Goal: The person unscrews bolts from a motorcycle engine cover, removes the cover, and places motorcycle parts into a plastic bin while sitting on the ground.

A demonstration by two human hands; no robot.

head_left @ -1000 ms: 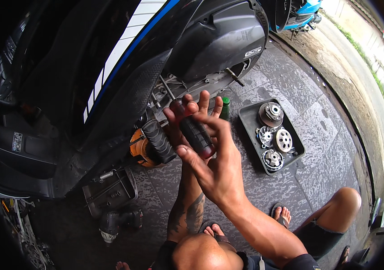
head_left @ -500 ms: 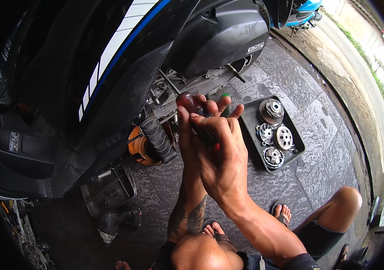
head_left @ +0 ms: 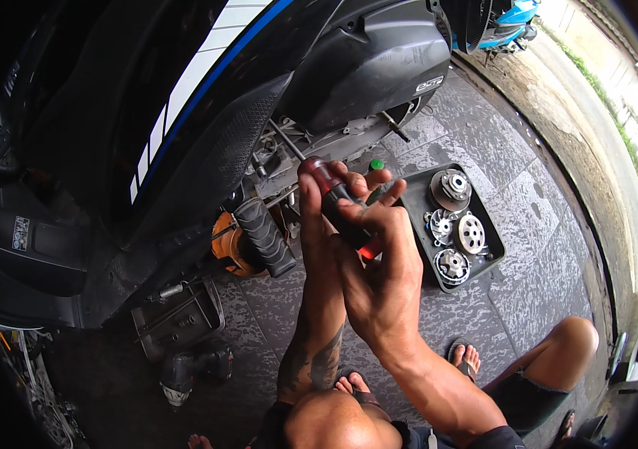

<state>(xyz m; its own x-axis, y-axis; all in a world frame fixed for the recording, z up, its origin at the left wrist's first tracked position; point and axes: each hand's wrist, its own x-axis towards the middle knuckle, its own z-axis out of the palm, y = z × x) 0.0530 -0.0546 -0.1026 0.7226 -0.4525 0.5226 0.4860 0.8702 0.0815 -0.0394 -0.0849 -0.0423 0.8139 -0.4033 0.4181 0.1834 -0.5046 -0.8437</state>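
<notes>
A screwdriver [head_left: 327, 179] with a red and black handle is gripped in both my hands. My left hand [head_left: 316, 213] is closed round the front of the handle, some fingers curled loosely. My right hand [head_left: 390, 262] is closed at the rear of the handle, by its red end. The metal shaft points up and left to the black scooter [head_left: 251, 112], under the edge of its side panel. Its tip is hidden there. Just beyond my hands are the dark engine cover [head_left: 379, 71] and bare metal engine parts.
Right of my hands, a black tray [head_left: 502, 251] holds several round metal parts. A green cap [head_left: 376, 165] is beside it. A ribbed black footrest [head_left: 265, 236] and an orange object [head_left: 227, 243] are at left. Lower left are a dark tray [head_left: 218, 299] and a power drill [head_left: 193, 370].
My right hand has shifted slightly right and down, and its fingers have turned, showing more of the screwdriver handle. My left hand stays around the handle.
</notes>
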